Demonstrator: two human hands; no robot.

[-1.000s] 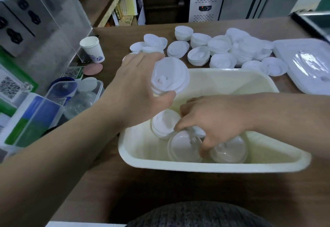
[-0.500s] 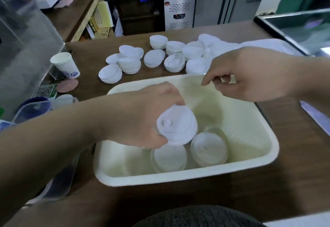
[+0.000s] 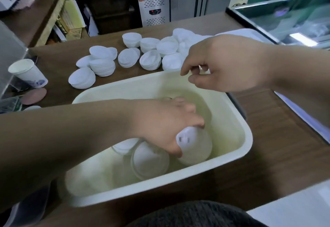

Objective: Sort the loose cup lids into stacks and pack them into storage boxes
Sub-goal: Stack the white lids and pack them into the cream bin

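A stack of white cup lids (image 3: 194, 146) is gripped by the left hand (image 3: 166, 126), fingers curled round it, low inside the cream tub (image 3: 114, 89) near its right wall. Two more lid stacks (image 3: 150, 160) are seen on the tub's floor just left of it. The right hand (image 3: 223, 64) is held above the tub's far rim, fingers loosely curled, nothing held. Further lids (image 3: 150, 60) are spread beyond that rim.

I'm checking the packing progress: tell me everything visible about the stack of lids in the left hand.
The stack of lids is white, plastic-looking, nested; its top lid shows a raised part with small slots. The left hand grips it from above, fingers curled round its side. It is tilted, low inside the cream box, beside another stack. Whether it touches the bottom is hidden.
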